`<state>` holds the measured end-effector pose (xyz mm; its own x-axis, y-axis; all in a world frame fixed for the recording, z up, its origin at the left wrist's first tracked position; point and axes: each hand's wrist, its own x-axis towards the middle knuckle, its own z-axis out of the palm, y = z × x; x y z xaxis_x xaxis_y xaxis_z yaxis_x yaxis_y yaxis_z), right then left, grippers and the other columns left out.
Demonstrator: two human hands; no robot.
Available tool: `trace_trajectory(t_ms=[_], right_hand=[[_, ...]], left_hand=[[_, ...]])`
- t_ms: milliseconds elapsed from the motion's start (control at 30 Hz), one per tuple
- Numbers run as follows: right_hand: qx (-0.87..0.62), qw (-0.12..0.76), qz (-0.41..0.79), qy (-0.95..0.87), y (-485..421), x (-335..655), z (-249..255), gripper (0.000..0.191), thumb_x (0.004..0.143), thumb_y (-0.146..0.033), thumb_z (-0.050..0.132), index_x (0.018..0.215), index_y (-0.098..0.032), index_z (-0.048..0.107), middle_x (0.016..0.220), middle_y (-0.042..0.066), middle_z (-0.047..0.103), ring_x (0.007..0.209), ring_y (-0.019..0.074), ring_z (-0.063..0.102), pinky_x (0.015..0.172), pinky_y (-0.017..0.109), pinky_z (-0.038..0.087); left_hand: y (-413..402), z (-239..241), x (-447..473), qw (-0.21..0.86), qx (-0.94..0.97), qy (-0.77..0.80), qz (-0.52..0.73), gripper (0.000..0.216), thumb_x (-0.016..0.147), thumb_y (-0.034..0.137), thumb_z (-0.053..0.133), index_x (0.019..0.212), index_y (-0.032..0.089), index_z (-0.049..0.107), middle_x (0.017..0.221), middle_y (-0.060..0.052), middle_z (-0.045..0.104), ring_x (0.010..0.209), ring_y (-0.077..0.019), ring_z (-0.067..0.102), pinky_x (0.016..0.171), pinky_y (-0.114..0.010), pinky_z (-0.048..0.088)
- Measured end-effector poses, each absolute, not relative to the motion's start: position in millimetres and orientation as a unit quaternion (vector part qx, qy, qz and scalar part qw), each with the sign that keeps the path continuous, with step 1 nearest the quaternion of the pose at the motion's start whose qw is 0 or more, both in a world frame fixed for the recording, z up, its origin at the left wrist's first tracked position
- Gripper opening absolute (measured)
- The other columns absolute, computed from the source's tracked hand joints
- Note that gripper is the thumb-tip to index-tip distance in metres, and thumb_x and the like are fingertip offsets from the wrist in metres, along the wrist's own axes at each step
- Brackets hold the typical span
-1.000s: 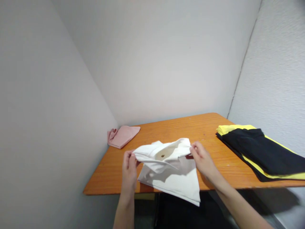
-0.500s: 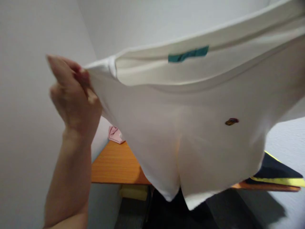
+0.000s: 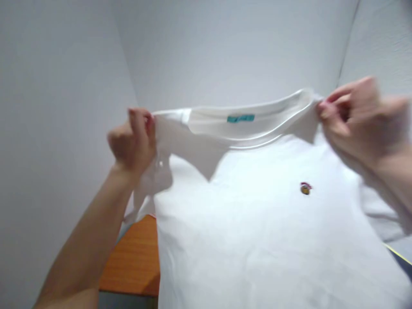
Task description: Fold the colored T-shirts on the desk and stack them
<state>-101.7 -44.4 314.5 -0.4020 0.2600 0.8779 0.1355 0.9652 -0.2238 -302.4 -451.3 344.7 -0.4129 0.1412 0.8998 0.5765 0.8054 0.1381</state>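
Observation:
A white T-shirt (image 3: pixel 244 223) hangs spread out in front of me, its neckline at the top. Inside the back of the collar is a teal label (image 3: pixel 240 119), and a small coloured emblem (image 3: pixel 305 188) sits on the chest. My left hand (image 3: pixel 133 139) is closed on the shoulder at the left of the neckline. On the other side my right hand (image 3: pixel 363 120), a little blurred, pinches the opposite shoulder beside the collar. The shirt's lower part runs out of view at the bottom.
Behind the shirt stands an orange-brown wooden table (image 3: pixel 135 257), mostly hidden by it. A dark cloth with a yellow edge (image 3: pixel 399 255) shows at the far right. Pale walls (image 3: pixel 209 51) meet in a corner behind.
The shirt has moved farther from me and straightened, its front now hanging down flat and brightly lit. My right hand has come fully into view, and my left hand has shifted right and down.

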Motion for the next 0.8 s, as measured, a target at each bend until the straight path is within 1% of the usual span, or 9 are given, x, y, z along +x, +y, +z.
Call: trace_trajectory(t_ms=[67, 133, 200, 233, 300, 400, 500, 633, 800], right_hand=[[-0.133, 0.477, -0.045, -0.868, -40.5, -142.9, 303.3, 0.055, 0.100, -0.056, 0.033, 0.123, -0.010, 0.054, 0.095, 0.009, 0.064, 0.089, 0.0195, 0.060, 0.073, 0.030, 0.035], [-0.144, 0.365, -0.099, -0.914, -33.5, -197.8, 282.4, 0.047, 0.103, -0.048, 0.031, 0.120, -0.010, 0.055, 0.091, 0.011, 0.066, 0.081, 0.0219, 0.061, 0.068, 0.029, 0.036], [-0.166, 0.260, -0.091, -0.947, -25.8, -251.8, 257.9, 0.040, 0.104, -0.037, 0.031, 0.128, -0.011, 0.049, 0.111, 0.016, 0.063, 0.098, 0.0271, 0.060, 0.077, 0.032, 0.040], [-0.170, 0.238, -0.090, -0.952, -22.7, -273.8, 243.8, 0.038, 0.103, -0.033, 0.034, 0.129, -0.009, 0.048, 0.118, 0.019, 0.060, 0.107, 0.0293, 0.056, 0.082, 0.034, 0.041], [-0.180, 0.201, -0.087, -0.959, -19.3, -302.6, 208.7, 0.037, 0.100, -0.031, 0.040, 0.123, -0.007, 0.054, 0.119, 0.024, 0.058, 0.111, 0.0333, 0.054, 0.087, 0.039, 0.042], [-0.179, 0.125, -0.061, -0.974, -17.7, -311.1, 140.2, 0.041, 0.100, -0.040, 0.040, 0.123, -0.013, 0.060, 0.125, 0.020, 0.057, 0.119, 0.0338, 0.051, 0.095, 0.044, 0.041], [-0.198, 0.061, -0.033, -0.978, -8.3, -302.9, 78.1, 0.054, 0.097, -0.053, 0.041, 0.141, -0.023, 0.049, 0.147, 0.013, 0.040, 0.135, 0.0387, 0.034, 0.106, 0.055, 0.031], [-0.218, 0.042, -0.008, -0.975, 22.4, -306.0, 36.4, 0.061, 0.096, -0.061, 0.032, 0.151, -0.035, 0.030, 0.159, 0.002, 0.017, 0.142, 0.0387, 0.016, 0.111, 0.060, 0.020], [-0.217, 0.106, -0.023, -0.970, 52.7, -322.1, 13.9, 0.062, 0.095, -0.062, 0.029, 0.151, -0.037, 0.030, 0.159, 0.001, 0.016, 0.143, 0.0374, 0.013, 0.113, 0.060, 0.012]], left_hand=[[-426.9, 332.3, -324.4, 0.403, -0.223, -0.882, -0.094, 0.051, 0.104, 0.043, 0.018, 0.125, 0.008, 0.048, 0.100, -0.014, 0.062, 0.094, -0.0255, 0.061, 0.087, -0.041, 0.042], [-395.8, 311.6, -357.8, 0.328, -0.245, -0.910, -0.071, 0.047, 0.105, 0.037, 0.020, 0.121, 0.006, 0.051, 0.100, -0.016, 0.063, 0.095, -0.0242, 0.060, 0.086, -0.038, 0.043], [-364.1, 285.9, -392.6, 0.277, -0.271, -0.920, -0.061, 0.039, 0.104, 0.030, 0.027, 0.125, 0.006, 0.049, 0.112, -0.018, 0.062, 0.104, -0.0243, 0.058, 0.091, -0.038, 0.042], [-350.0, 270.1, -406.7, 0.257, -0.283, -0.922, -0.058, 0.037, 0.102, 0.029, 0.032, 0.126, 0.007, 0.049, 0.118, -0.019, 0.060, 0.110, -0.0250, 0.056, 0.094, -0.039, 0.041], [-328.9, 229.7, -424.3, 0.206, -0.311, -0.926, -0.050, 0.034, 0.099, 0.030, 0.040, 0.124, 0.011, 0.055, 0.129, -0.018, 0.057, 0.121, -0.0266, 0.051, 0.102, -0.040, 0.038], [-317.7, 151.6, -427.9, 0.120, -0.349, -0.929, -0.035, 0.043, 0.098, 0.039, 0.040, 0.136, 0.021, 0.050, 0.149, -0.011, 0.043, 0.139, -0.0271, 0.035, 0.114, -0.046, 0.026], [-320.3, 84.9, -426.7, 0.042, -0.348, -0.936, -0.023, 0.057, 0.097, 0.053, 0.030, 0.146, 0.024, 0.039, 0.156, -0.009, 0.031, 0.144, -0.0323, 0.023, 0.114, -0.057, 0.021], [-314.7, 49.2, -443.6, 0.006, -0.335, -0.942, -0.025, 0.066, 0.096, 0.061, 0.017, 0.152, 0.028, 0.025, 0.160, -0.007, 0.018, 0.147, -0.0327, 0.012, 0.114, -0.060, 0.017], [-298.6, 42.5, -460.8, 0.029, -0.324, -0.945, -0.035, 0.066, 0.094, 0.063, 0.013, 0.153, 0.033, 0.019, 0.161, -0.003, 0.014, 0.148, -0.0314, 0.007, 0.115, -0.061, 0.013]])
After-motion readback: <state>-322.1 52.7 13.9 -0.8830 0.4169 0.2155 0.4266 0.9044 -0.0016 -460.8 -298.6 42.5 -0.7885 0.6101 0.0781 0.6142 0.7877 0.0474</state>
